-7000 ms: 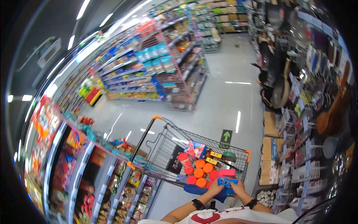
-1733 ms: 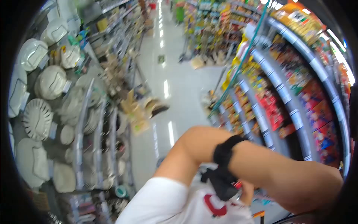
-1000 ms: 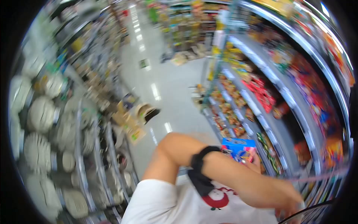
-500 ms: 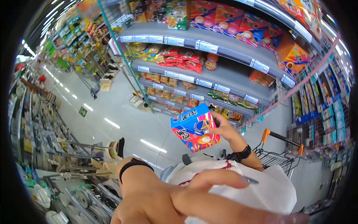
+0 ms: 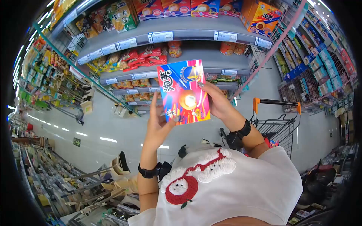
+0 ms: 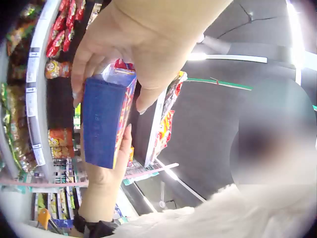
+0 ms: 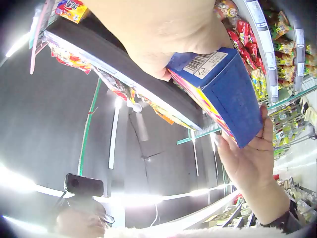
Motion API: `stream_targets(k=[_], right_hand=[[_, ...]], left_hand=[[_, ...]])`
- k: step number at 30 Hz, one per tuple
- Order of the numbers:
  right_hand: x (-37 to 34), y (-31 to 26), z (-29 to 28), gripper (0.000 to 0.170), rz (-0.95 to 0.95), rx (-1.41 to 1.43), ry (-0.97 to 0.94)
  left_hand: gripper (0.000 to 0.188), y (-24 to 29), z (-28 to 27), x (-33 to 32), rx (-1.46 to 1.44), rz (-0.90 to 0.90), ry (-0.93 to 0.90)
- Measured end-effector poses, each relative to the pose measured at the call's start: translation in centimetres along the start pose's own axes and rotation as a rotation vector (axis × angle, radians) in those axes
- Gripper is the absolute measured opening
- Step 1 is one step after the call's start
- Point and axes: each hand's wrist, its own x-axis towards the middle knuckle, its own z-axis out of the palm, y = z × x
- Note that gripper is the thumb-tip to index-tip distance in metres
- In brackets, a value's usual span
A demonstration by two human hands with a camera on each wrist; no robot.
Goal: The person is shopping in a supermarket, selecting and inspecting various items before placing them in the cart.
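Observation:
In the head view a pink and blue cream puff box (image 5: pixel 184 92) is held up before the shelves, its printed front facing me. My left hand (image 5: pixel 152 128) grips its lower left edge, thumb on the front. The right hand (image 5: pixel 220 103) holds the opposite edge, thumb over the front and fingers going behind. From the left wrist, the blue side of the box (image 6: pixel 101 124) shows between both hands. A barcode label (image 7: pixel 204 64) sits on its end in the right wrist view, close to the right hand (image 7: pixel 173 29).
Behind the box runs a snack shelf (image 5: pixel 151 39) with similar boxes (image 5: pixel 205 8) on top and red packets (image 5: pixel 145 56) lower. A shopping cart (image 5: pixel 277 120) stands at right. Racks of dishes and household goods (image 5: pixel 109 188) line the lower left.
Seven seconds ago both hands held a small blue pack over the filled cart. My view has since turned to the shelf. The box, lately in the right hand alone, is now held by both.

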Motion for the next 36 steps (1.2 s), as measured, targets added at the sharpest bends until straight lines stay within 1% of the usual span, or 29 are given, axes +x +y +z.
stream_targets(k=[2, 5, 6, 9, 10, 13, 14, 17, 18, 21, 23, 24, 25, 27, 29, 30, 32, 33, 35, 36], right_hand=[[0.0, 0.2, -0.3, 0.037, 0.028, -0.022, -0.036], [0.2, 0.6, -1.1, 0.041, 0.078, -0.042, -0.031], [-0.3, 0.3, -0.9, 0.053, 0.097, -0.065, -0.05], [-0.7, 0.7, -0.5, 0.064, 0.01, -0.201, 0.055], [-0.4, 1.3, -1.3, 0.079, -0.018, -0.296, 0.05], [-0.9, 1.8, -1.6, 0.078, -0.011, -0.254, 0.055], [-0.5, 2.2, -2.1, 0.074, 0.018, -0.201, 0.042], [-0.6, 2.8, -2.3, 0.067, 0.09, -0.099, 0.047], [-0.9, 2.8, -1.9, 0.061, 0.084, -0.099, 0.077], [-1.8, 2.7, -1.2, 0.051, 0.118, -0.017, 0.115], [-2.0, 3.0, -2.0, 0.047, 0.164, 0.069, 0.057], [-2.1, 3.1, -2.5, 0.045, 0.186, 0.11, 0.029], [-2.2, 3.3, -2.9, 0.043, 0.184, 0.161, 0.043], [-2.6, 3.6, -3.3, 0.038, 0.184, 0.262, 0.07], [-3.5, 3.5, -3.3, 0.041, 0.096, 0.292, 0.129], [-3.9, 3.6, -3.3, 0.042, 0.052, 0.309, 0.156], [-3.8, 4.3, -3.9, 0.054, -0.132, 0.276, 0.236], [-3.7, 4.6, -4.0, 0.062, -0.224, 0.263, 0.272], [-4.3, 4.5, -3.7, 0.061, -0.231, 0.234, 0.304], [-4.6, 4.5, -3.4, 0.061, -0.234, 0.222, 0.317]], left_hand=[[0.076, -1.2, -0.2, 0.3, 0.013, 0.021, 0.045], [0.071, -0.6, -1.3, 0.1, -0.071, -0.121, 0.083], [0.073, -0.5, -1.7, 0.2, -0.143, -0.152, 0.067], [0.077, 0.6, -1.3, -0.4, -0.176, -0.23, 0.041], [0.075, 0.2, -1.2, -0.6, -0.136, -0.248, 0.009], [0.068, 0.5, -1.5, -0.8, -0.22, -0.374, -0.082], [0.064, 0.2, -1.4, -0.8, -0.247, -0.328, -0.081], [0.063, 0.0, -1.3, -0.8, -0.284, -0.315, -0.05], [0.063, -0.4, -1.5, -1.0, -0.302, -0.323, -0.067], [0.064, -1.8, -2.4, -1.3, -0.365, -0.336, -0.131], [0.067, -2.5, -2.7, -1.2, -0.415, -0.33, -0.198], [0.069, -3.2, -2.8, -1.2, -0.402, -0.315, -0.205], [0.071, -4.1, -2.9, -1.3, -0.39, -0.299, -0.212], [0.076, -4.4, -2.2, -1.2, -0.273, -0.224, -0.219], [0.081, -4.4, -0.5, -1.3, -0.063, -0.104, -0.219], [0.082, -4.5, 0.4, -1.5, -0.074, -0.08, -0.21], [0.083, -4.5, 1.9, -1.6, -0.084, -0.025, -0.192], [0.083, -4.6, 1.8, -1.5, -0.181, -0.114, -0.251], [0.084, -5.7, 1.1, -1.4, -0.367, -0.294, -0.362], [0.082, -6.3, 1.0, -1.4, -0.355, -0.324, -0.401]])
